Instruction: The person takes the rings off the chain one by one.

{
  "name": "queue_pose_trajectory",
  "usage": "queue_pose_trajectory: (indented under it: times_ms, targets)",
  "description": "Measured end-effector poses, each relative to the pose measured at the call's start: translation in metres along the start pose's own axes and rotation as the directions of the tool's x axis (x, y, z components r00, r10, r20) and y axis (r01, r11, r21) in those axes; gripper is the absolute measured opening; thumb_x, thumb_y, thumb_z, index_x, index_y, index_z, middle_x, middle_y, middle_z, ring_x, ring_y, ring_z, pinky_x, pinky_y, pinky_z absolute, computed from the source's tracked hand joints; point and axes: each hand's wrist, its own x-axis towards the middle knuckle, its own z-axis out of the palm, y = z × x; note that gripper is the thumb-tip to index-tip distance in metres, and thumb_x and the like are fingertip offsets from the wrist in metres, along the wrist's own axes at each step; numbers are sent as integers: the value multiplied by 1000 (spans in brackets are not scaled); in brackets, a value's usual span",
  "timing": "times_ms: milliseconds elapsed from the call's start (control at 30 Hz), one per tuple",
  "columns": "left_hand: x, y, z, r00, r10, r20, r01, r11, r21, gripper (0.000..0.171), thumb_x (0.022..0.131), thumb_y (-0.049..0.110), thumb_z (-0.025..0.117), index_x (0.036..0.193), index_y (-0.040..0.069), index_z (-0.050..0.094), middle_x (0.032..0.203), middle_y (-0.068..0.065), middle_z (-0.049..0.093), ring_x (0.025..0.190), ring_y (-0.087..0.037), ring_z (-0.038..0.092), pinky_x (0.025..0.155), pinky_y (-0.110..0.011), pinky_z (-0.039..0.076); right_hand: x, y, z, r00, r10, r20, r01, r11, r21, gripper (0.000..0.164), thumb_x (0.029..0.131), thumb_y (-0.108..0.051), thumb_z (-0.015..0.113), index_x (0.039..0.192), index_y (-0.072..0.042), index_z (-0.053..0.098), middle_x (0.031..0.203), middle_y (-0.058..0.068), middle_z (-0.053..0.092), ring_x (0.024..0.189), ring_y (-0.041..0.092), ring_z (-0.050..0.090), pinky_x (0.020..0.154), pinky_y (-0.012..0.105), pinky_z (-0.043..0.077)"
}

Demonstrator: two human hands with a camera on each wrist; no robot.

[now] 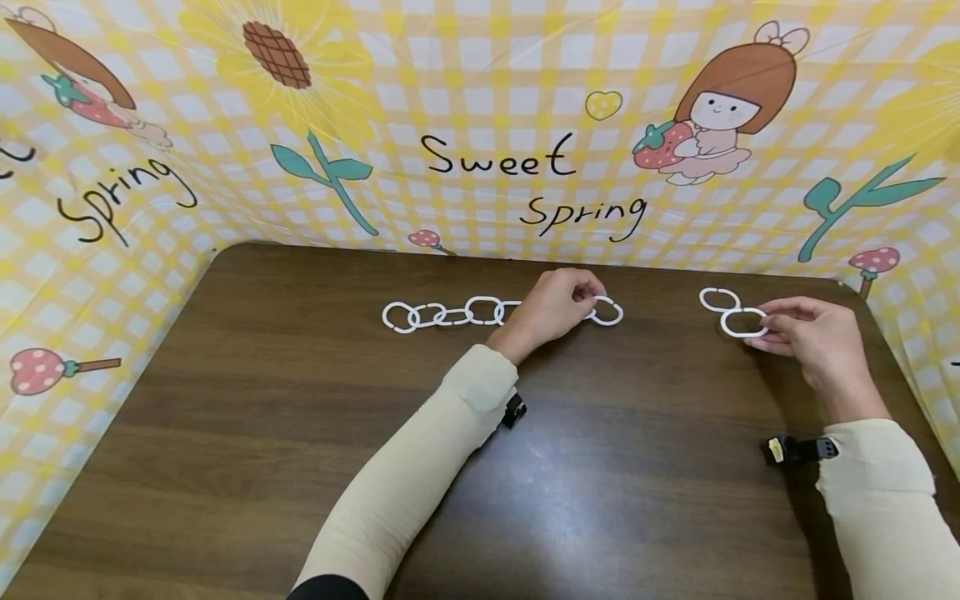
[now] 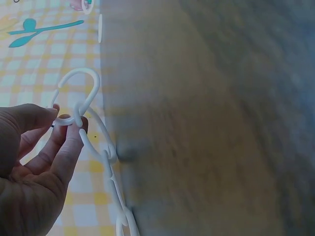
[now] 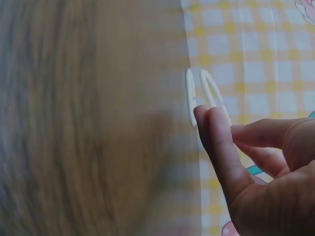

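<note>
A chain of several white plastic links (image 1: 483, 311) lies across the far middle of the brown table. My left hand (image 1: 557, 304) pinches a link near the chain's right end and covers part of the chain. Beyond its fingertips the end link (image 1: 609, 311) shows a small gap; in the left wrist view this end link (image 2: 91, 78) hooks through the pinched one. Over at the right, my right hand (image 1: 817, 337) pinches a separate white link (image 1: 742, 323) between thumb and fingers. In the right wrist view that link (image 3: 211, 88) stands at the fingertips.
Another loose white link (image 1: 718, 298) lies just behind the one in my right hand. Behind the brown table (image 1: 225, 433) rises a yellow checked cloth (image 1: 480, 100), with more cloth at both sides. A small black device (image 1: 798, 450) is strapped at the right wrist.
</note>
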Motion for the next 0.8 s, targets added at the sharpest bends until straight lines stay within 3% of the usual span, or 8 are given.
queue_pose_trajectory:
  times_ms: [467, 800]
  targets:
    - [1, 1, -1, 1000, 5, -8, -5, 1000, 11, 15, 103, 8, 64, 109, 4, 77, 98, -3, 70, 89, -13, 59, 78, -21, 47, 10, 6, -18, 995, 75, -61, -76, 997, -19, 44, 102, 9, 50, 81, -17, 78, 80, -6, 69, 64, 11, 75, 64, 25, 62]
    - [1, -2, -1, 1000, 8, -4, -8, 1000, 25, 15, 103, 10, 64, 109, 4, 77, 101, -4, 69, 91, -13, 59, 80, -22, 48, 15, 7, -20, 992, 100, -81, -105, 993, -59, 46, 102, 8, 51, 76, -19, 77, 76, -8, 68, 61, 9, 74, 63, 23, 61]
